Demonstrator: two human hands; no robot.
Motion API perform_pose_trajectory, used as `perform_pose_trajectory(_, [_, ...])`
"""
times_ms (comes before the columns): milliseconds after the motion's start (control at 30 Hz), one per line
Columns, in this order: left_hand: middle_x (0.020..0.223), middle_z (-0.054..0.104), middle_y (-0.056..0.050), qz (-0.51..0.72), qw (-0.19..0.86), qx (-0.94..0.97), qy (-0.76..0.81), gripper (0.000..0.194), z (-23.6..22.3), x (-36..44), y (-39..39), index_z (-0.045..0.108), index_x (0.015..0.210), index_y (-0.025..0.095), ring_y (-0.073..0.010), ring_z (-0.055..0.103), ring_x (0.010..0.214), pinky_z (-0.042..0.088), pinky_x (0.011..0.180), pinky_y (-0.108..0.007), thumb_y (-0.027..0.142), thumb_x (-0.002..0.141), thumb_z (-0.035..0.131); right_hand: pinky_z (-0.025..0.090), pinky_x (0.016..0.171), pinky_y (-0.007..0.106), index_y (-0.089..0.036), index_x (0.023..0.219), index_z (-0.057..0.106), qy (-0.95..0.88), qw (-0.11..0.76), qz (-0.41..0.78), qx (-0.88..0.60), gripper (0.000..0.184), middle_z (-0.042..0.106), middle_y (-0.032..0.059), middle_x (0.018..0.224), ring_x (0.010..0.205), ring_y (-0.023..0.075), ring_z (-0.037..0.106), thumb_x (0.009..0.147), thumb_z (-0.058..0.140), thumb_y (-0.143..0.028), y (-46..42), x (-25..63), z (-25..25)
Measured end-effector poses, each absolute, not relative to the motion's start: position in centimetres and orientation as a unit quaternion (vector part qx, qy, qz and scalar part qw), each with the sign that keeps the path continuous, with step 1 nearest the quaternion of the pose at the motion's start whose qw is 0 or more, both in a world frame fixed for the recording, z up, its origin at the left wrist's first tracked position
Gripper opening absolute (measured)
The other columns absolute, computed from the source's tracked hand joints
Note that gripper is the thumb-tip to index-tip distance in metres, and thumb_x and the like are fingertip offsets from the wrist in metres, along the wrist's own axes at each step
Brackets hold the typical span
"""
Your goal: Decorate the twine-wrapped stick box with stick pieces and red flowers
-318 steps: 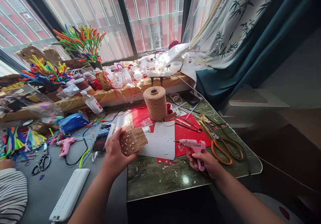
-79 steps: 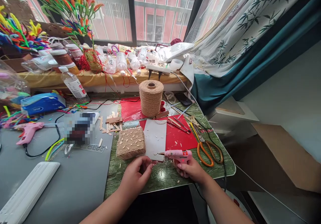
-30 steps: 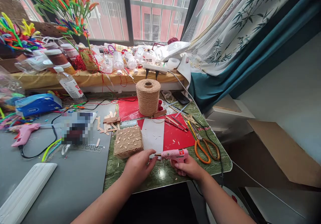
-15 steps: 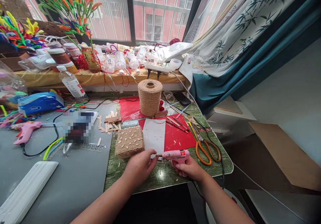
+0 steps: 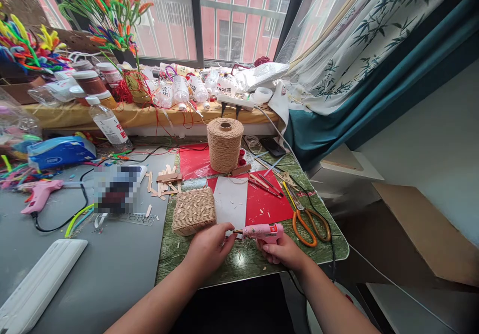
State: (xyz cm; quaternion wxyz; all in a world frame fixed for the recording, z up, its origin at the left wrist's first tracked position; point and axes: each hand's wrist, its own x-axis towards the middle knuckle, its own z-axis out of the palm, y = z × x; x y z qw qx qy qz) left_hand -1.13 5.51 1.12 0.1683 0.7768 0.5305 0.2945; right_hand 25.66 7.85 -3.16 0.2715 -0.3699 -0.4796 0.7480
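Observation:
My right hand is closed around the handle of a pink hot glue gun, its nozzle pointing left. At the nozzle tip is my left hand, its fingers bent together in a pinch; whatever sits between the fingertips is too small to make out. Just behind my left hand stands a twine-wrapped box, its top dotted with small pale wood chips. A large spool of jute twine stands upright farther back. Orange-handled scissors lie right of the glue gun.
Wooden craft sticks lie in a pile left of the spool. Red sheets and pencils cover the table's middle. A second pink glue gun rests at far left, near a phone. Plastic bottles crowd the windowsill. A black cord runs along the right edge.

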Motion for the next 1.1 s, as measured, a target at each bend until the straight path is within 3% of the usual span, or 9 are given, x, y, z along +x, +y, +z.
perform_pose_trajectory(567, [0.073,0.071,0.000,0.304,0.162,0.778,0.526,0.013,1.08,-1.12,5.59,0.068,0.106,0.022,-0.0149,0.066,0.062,0.049,0.063,-0.026,0.029,0.098,0.061,0.033,0.040,0.018,-0.017,0.080,0.060,-0.491,0.275,0.749,-0.350,0.041,0.051,-0.0045,0.061,0.044,0.0064,0.042,0.078,0.080,-0.052,7.91,25.54,-3.08])
perform_pose_trajectory(833, [0.068,0.067,0.002,0.314,0.161,0.771,0.530,0.014,0.96,-1.25,5.45,0.068,0.104,0.021,-0.0142,0.063,0.059,0.046,0.059,-0.026,0.031,0.098,0.060,0.030,0.040,0.018,-0.016,0.082,0.064,-0.491,0.273,0.754,-0.340,0.032,0.055,-0.0027,0.063,0.045,0.0066,0.043,0.081,0.077,-0.044,7.95,26.11,-3.67])
perform_pose_trajectory(1100, [0.062,0.061,0.004,0.325,0.144,0.766,0.535,0.014,1.44,-1.41,5.14,0.068,0.099,0.021,-0.0129,0.060,0.055,0.044,0.055,-0.024,0.033,0.096,0.061,0.034,0.046,0.022,-0.016,0.088,0.067,-0.402,0.366,0.798,-0.260,0.024,0.059,-0.0006,0.069,0.045,0.0077,0.045,0.078,0.073,-0.037,8.51,26.17,-3.46])
